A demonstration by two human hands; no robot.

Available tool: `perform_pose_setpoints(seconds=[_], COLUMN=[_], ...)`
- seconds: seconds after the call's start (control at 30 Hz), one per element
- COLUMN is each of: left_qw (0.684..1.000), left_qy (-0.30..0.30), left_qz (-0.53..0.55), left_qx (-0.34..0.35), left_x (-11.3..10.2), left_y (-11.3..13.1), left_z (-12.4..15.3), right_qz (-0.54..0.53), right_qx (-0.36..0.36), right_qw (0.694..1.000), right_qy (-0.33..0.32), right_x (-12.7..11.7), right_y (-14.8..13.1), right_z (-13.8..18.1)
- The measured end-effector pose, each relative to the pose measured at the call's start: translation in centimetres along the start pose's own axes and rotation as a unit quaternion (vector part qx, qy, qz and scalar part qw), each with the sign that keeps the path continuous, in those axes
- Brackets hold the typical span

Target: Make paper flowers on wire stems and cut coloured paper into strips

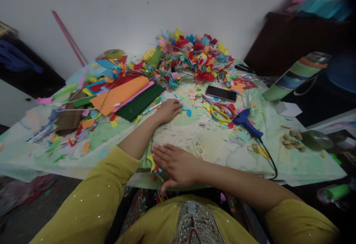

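My left hand (168, 110) reaches forward onto the table (194, 140) among small coloured paper scraps, fingers curled down near a white pen-like stick (152, 108); whether it pinches anything is hidden. My right hand (175, 164) lies flat, fingers stretched out, palm down at the table's near edge, beside a yellow scrap (151, 161). A dark green felt sheet (140, 102) and an orange sheet (120, 93) lie just left of my left hand.
A heap of paper flowers (194, 56) sits at the back. A phone (221, 93), yellow scissors (218, 112) and a blue glue gun (246, 121) with its black cord lie to the right. A green rolled mat (294, 76) leans at far right.
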State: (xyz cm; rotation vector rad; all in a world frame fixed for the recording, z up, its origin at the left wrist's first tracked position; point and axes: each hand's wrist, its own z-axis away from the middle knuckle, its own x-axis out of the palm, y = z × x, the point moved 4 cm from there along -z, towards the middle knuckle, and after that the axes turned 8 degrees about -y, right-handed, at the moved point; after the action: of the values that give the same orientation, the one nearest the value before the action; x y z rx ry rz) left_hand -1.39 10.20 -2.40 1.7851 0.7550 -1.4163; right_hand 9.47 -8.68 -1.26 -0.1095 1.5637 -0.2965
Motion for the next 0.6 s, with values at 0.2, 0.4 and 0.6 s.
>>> perform_pose_setpoints(seconds=[0.2, 0.4, 0.6], left_qw=[1.000, 1.000, 0.994], left_qy=[-0.006, -0.003, 0.015], left_qz=[0.002, 0.014, 0.101], left_qx=[0.002, 0.001, 0.046], left_x=[0.1, 0.1, -0.1], left_y=[-0.1, -0.1, 0.4], left_z=[-0.1, 0.0, 0.1], right_qz=[-0.087, -0.171, -0.202], right_qx=[-0.109, -0.108, -0.001], right_qw=[0.990, 0.975, 0.979], right_qy=[-0.014, -0.095, 0.025], right_x=[-0.9, -2.7, -6.4], right_y=[-0.1, 0.5, 5.7], right_z=[0.2, 0.6, 0.1])
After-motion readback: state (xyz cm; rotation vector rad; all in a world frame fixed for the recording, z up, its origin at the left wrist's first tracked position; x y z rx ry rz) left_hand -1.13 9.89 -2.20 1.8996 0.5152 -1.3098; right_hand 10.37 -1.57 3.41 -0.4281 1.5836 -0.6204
